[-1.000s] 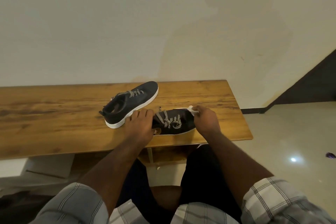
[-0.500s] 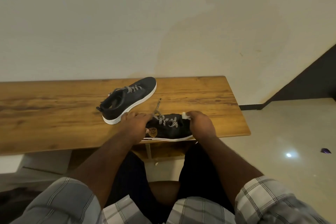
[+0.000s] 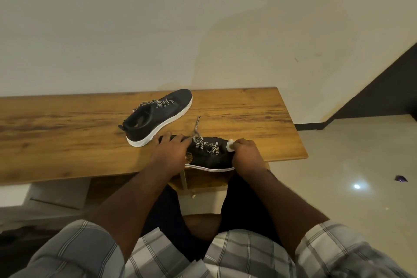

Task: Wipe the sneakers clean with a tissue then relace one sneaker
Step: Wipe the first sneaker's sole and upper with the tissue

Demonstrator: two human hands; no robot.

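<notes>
A black sneaker (image 3: 208,157) with a white sole and black-and-white laces lies at the front edge of the wooden table (image 3: 67,133), tipped toward me. My left hand (image 3: 170,153) grips its heel end. At the toe end, my right hand (image 3: 246,153) pinches a small white tissue (image 3: 230,145) against the shoe. One loose lace end (image 3: 196,125) trails away across the table. The second black sneaker (image 3: 158,115) stands upright just behind, toe pointing to the back right.
The table ends at its right edge (image 3: 300,142), beyond which is pale tiled floor with a small purple scrap (image 3: 400,179). A plain wall rises right behind the table. My knees sit under the front edge.
The near sneaker has been pulled closer to the table's front edge and tipped toward me. Both hands stayed on it, and the tissue remains at the toe.
</notes>
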